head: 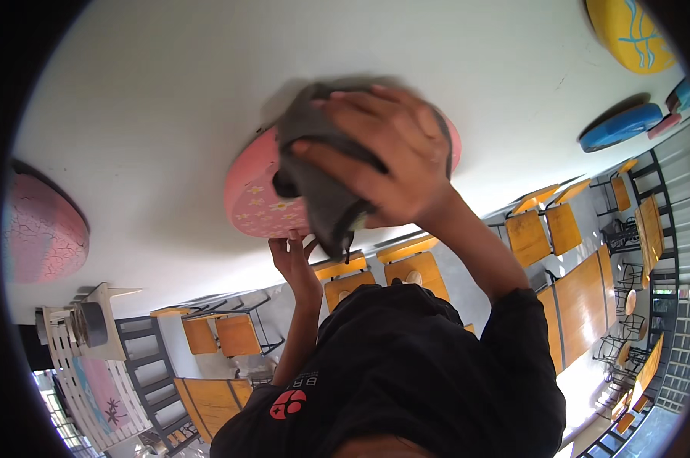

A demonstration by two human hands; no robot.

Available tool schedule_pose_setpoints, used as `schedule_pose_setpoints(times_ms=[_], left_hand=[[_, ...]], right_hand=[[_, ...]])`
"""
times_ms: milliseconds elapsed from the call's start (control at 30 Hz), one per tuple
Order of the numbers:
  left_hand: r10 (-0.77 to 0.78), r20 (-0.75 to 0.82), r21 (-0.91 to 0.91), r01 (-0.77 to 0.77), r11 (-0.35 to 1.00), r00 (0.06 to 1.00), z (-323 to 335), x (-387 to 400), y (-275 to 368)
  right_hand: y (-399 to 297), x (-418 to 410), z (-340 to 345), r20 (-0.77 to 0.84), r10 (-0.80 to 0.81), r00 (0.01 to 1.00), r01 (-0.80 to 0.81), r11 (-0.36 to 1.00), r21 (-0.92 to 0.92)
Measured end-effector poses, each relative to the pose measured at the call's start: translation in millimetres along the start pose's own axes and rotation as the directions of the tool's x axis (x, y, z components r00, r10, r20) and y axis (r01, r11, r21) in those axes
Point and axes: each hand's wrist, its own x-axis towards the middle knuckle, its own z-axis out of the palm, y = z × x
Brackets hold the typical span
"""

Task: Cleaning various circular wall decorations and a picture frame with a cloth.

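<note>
On the pale wall before me is a round pink wall piece (267,207) painted with small white and yellow flowers. My right hand (388,154) is spread over a dark grey cloth (313,172), gripping it against the front of this piece. Both hand and cloth are slightly blurred, and together they cover much of the pink face. Below, my left hand (296,266) reaches up with its fingers apart, the fingertips at the lower rim. Whether they press on the rim or only touch it is unclear.
My feet appear on wooden chairs (416,269) beneath me. A cracked pink-and-blue round piece (50,229) hangs left; yellow (634,37) and blue (622,127) ones hang right. Wooden tables (582,309) and more chairs (239,335) stand on the floor far below.
</note>
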Motion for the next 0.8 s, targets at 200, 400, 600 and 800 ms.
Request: schedule_pose_setpoints(times_ms=[200,400,600,800], left_hand=[[-0.041,-0.057,0.039,0.043,0.998,0.998,12,-6,22],[-0.029,-0.028,0.041,0.03,0.999,0.999,10,-5,19],[-0.013,-0.022,0.076,0.015,0.997,1.0,10,-4,17],[-0.019,-0.024,0.099,0.021,0.995,1.0,4,-2,16]], right_hand=[[4,-77,-4,-0.117,0.397,0.91,-0.389,0.918,0.08],[-1,-173,20,-0.297,0.663,0.687,-0.643,0.745,0.176],[-25,-208,42,0.252,0.964,0.082,-0.748,-0.107,0.655],[-82,-235,54,-0.039,0.915,0.401,-0.821,0.378,0.429]])
